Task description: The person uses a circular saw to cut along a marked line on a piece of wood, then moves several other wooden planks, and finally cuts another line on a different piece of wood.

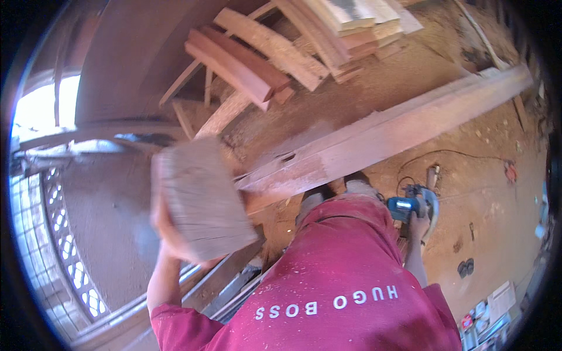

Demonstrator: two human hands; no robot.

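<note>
My left hand (168, 231) is wrapped round the side and underside of a thick wooden block (205, 199), raised close to the camera. The block's greyish, cracked face is turned up, and motion blurs its edges. Low at my right side, my right hand (419, 223) grips a blue circular saw (404, 207); part of its round guard shows beyond my fingers. In front of my legs lies a long wooden beam (374, 140), running from the block's right edge to the far right. A narrow slot shows near the beam's left end.
Cut wooden planks (234, 67) are piled at the back. A thin cord (445, 151) trails over the dusty ground on the right. A pair of dark sandals (465, 268) lies farther right, and assorted items (486, 316) sit at the lower right. A grille window (35, 234) is at the left.
</note>
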